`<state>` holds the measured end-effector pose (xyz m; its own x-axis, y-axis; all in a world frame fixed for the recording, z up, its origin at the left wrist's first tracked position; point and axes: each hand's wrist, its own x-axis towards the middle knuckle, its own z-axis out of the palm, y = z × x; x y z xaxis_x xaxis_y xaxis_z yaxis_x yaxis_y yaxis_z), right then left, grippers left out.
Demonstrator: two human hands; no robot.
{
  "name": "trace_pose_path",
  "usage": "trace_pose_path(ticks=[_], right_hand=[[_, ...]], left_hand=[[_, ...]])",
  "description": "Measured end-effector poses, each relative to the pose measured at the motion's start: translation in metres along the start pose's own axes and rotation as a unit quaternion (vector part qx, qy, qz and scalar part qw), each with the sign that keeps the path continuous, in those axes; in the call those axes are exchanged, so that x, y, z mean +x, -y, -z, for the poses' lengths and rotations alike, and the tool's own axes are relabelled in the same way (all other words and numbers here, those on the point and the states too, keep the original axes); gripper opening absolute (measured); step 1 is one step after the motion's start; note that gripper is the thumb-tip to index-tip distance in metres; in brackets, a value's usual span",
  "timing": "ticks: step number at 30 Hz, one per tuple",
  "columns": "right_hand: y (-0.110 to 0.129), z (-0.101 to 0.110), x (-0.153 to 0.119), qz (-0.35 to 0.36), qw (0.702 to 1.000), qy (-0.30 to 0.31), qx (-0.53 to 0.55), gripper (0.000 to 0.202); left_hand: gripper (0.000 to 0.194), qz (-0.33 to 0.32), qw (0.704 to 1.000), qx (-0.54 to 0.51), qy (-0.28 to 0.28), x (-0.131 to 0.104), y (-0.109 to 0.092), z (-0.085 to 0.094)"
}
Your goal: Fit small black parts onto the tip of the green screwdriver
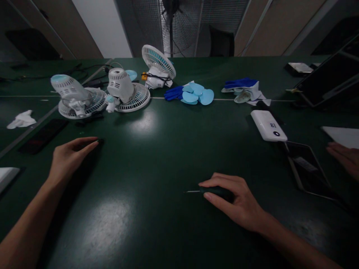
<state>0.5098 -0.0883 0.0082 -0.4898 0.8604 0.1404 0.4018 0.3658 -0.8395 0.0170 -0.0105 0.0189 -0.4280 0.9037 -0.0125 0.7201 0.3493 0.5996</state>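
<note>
My right hand [238, 198] is closed around the dark handle of a screwdriver [193, 191], whose thin metal shaft points left, low over the green table [157, 157]. At the left, my left hand [68, 153] has its thumb and forefinger pinched together near the tabletop. A small dark bit shows at those fingertips, too small to name. Beyond that hand, two white fan heads [123, 87] [75, 95] rest with their grilles down. A third fan head [158, 67] leans tilted behind them, its cord bundled round it.
Light-blue fan blades [196, 93] lie on a blue glove [172, 93]; more gloves [246, 89] lie farther right. A white power bank [268, 125] and a phone [308, 168] sit at right, near another person's hand [344, 158]. A dark phone-like slab [43, 136] and tissue [21, 120] lie left.
</note>
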Motion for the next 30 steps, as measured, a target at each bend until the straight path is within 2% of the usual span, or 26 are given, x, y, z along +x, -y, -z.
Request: trace_pose_path(ticks=[9, 13, 17, 22, 25, 30], right_hand=[[-0.001, 0.000, 0.000, -0.004, 1.000, -0.001, -0.007, 0.020], [-0.003, -0.001, 0.000, -0.006, 1.000, -0.004, -0.006, 0.020], [-0.005, -0.001, 0.000, -0.009, 1.000, 0.007, 0.006, 0.022], [-0.004, -0.001, 0.001, -0.005, 1.000, 0.015, 0.013, 0.022], [-0.002, -0.002, 0.001, 0.007, 1.000, 0.011, 0.005, 0.022], [-0.001, -0.005, 0.002, 0.025, 1.000, -0.004, -0.010, 0.020]], left_hand=[[0.053, 0.004, 1.000, 0.011, -0.004, 0.000, -0.005, -0.002], [0.055, -0.018, 0.999, -0.014, 0.042, -0.011, -0.015, -0.011], [0.046, -0.139, 0.982, -0.020, 0.124, -0.046, -0.046, -0.034], [0.022, -0.313, 0.911, -0.088, 0.253, -0.108, -0.096, -0.073], [0.016, -0.359, 0.875, -0.119, 0.302, -0.133, -0.113, -0.090], [0.014, -0.389, 0.857, -0.116, 0.317, -0.145, -0.117, -0.105]])
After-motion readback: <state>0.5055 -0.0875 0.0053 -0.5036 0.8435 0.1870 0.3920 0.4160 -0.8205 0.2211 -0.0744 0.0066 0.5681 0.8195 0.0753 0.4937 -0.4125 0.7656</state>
